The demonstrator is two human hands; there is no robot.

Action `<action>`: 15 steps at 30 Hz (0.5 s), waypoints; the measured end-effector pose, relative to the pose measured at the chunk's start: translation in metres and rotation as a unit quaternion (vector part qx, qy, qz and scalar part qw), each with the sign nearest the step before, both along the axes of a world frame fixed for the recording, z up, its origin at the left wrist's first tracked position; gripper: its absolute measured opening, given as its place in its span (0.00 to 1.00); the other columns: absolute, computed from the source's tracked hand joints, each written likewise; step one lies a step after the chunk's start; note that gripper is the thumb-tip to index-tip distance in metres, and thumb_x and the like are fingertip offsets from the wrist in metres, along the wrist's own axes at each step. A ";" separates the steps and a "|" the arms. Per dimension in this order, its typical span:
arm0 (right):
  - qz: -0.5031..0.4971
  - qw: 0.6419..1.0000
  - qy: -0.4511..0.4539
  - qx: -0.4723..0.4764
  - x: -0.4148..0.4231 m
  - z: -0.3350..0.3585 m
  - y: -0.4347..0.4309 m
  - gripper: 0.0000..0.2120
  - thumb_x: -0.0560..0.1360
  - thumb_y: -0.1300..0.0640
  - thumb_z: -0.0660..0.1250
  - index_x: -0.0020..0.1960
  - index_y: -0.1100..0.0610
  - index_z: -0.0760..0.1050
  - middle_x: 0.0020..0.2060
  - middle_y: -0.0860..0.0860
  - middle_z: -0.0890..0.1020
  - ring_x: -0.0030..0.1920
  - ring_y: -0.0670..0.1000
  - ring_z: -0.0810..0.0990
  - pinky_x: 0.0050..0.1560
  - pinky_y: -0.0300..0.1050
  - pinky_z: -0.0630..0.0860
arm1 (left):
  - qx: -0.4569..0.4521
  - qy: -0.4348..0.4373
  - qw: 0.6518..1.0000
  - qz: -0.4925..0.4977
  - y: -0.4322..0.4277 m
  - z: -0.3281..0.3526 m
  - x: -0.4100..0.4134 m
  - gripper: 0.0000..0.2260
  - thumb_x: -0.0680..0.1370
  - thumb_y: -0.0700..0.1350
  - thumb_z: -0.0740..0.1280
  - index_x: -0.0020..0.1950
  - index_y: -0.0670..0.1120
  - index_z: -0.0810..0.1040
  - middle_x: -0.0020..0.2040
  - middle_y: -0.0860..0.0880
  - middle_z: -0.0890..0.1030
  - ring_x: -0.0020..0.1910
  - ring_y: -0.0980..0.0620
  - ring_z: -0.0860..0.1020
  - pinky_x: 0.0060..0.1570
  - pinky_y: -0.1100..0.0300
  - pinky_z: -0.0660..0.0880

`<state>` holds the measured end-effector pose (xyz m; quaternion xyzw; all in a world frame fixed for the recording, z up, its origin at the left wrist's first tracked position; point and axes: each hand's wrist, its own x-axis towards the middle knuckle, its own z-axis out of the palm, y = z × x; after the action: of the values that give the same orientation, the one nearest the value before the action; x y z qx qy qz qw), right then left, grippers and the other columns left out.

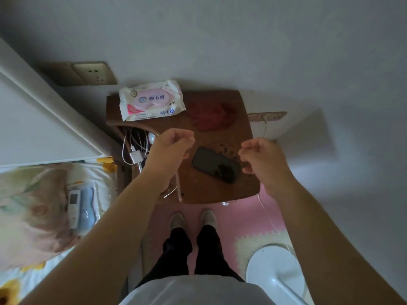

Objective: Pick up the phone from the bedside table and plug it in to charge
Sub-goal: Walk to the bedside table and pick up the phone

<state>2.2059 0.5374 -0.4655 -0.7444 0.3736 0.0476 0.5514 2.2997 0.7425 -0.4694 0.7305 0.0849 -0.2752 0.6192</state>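
The phone (215, 164) is lying flat on the tabletop (220, 192), not yet picked up. The left hand (170, 148) and right hand (262, 160) are hovering beside it, loosely curled, gripping nothing (picking up and plugging in are both remaining, I judge).

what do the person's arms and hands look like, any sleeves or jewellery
Both forearms are bare up to the frame edge, so no sleeves show. The left hand and right hand have no gloves, and no rings, watch or bracelet are visible on them.
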 end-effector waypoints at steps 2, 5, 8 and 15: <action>-0.021 0.999 0.028 0.016 0.001 -0.014 -0.005 0.07 0.78 0.58 0.70 0.54 0.49 0.78 0.54 0.50 0.82 0.52 0.50 0.83 0.43 0.43 0.83 | 0.021 0.013 1.000 0.006 -0.007 -0.015 0.000 0.05 0.81 0.41 0.69 0.50 0.51 0.83 0.52 0.48 0.85 0.52 0.48 0.81 0.58 0.51 0.80; -0.068 0.995 0.059 0.046 0.000 -0.034 -0.011 0.06 0.78 0.60 0.70 0.52 0.50 0.78 0.52 0.51 0.82 0.50 0.49 0.82 0.37 0.40 0.81 | 0.052 0.035 0.998 0.011 -0.017 -0.036 0.000 0.05 0.80 0.42 0.70 0.52 0.50 0.83 0.48 0.52 0.83 0.48 0.53 0.81 0.60 0.50 0.80; -0.089 0.989 0.092 0.075 -0.001 -0.052 -0.017 0.08 0.79 0.59 0.68 0.58 0.52 0.77 0.54 0.53 0.81 0.52 0.51 0.81 0.40 0.42 0.80 | 0.084 0.051 0.995 0.008 -0.024 -0.057 0.001 0.05 0.79 0.43 0.71 0.51 0.53 0.83 0.50 0.53 0.83 0.52 0.54 0.81 0.62 0.49 0.79; -0.109 0.979 0.134 0.105 0.002 -0.074 -0.022 0.18 0.80 0.59 0.67 0.69 0.55 0.73 0.59 0.55 0.78 0.55 0.52 0.79 0.41 0.45 0.80 | 0.130 0.074 0.989 0.008 -0.032 -0.087 0.002 0.07 0.79 0.45 0.71 0.56 0.52 0.81 0.52 0.53 0.82 0.53 0.51 0.80 0.61 0.49 0.77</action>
<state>2.2080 0.5153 -0.5397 -0.6240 0.5161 0.1254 0.5732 2.3014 0.7104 -0.5560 0.7817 0.1714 -0.3102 0.5132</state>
